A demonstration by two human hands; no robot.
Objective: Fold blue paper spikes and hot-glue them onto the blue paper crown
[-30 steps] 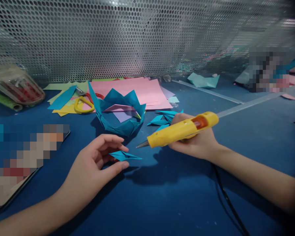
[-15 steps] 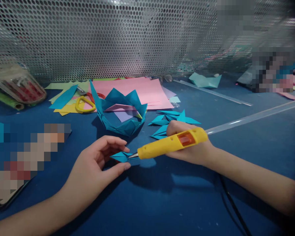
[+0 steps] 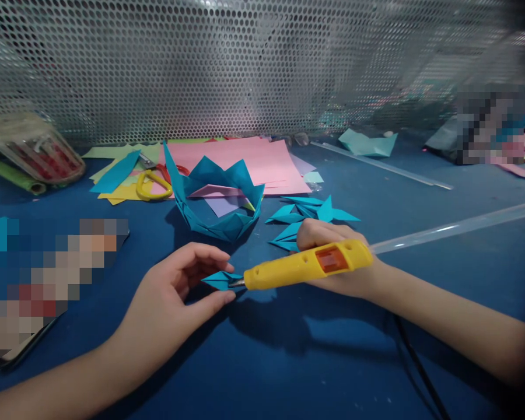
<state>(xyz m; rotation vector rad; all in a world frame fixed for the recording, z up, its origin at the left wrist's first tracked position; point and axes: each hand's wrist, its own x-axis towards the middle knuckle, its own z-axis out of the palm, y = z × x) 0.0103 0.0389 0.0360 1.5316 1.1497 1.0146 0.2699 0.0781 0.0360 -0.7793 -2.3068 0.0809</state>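
Between the thumb and fingers of my left hand is a small pointed piece of folded blue paper, held just above the table. My right hand is closed round a yellow hot glue gun, its metal nozzle pointing left. The nozzle tip is at the open fold of the paper piece; I cannot tell whether glue is coming out. A long clear glue stick sticks out of the gun's back. Behind my left hand stands a ring of folded blue paper with pointed peaks. More folded blue pieces lie beyond my right hand.
Coloured paper sheets are stacked at the back, with yellow-handled scissors on them. A clear jar lies tilted at the left. Another glue stick is at the back right. A black cord trails near my right forearm.
The glue gun's nozzle has moved slightly lower and further into the fold of the paper piece. My left hand keeps its hold. The whole view has shifted a little.
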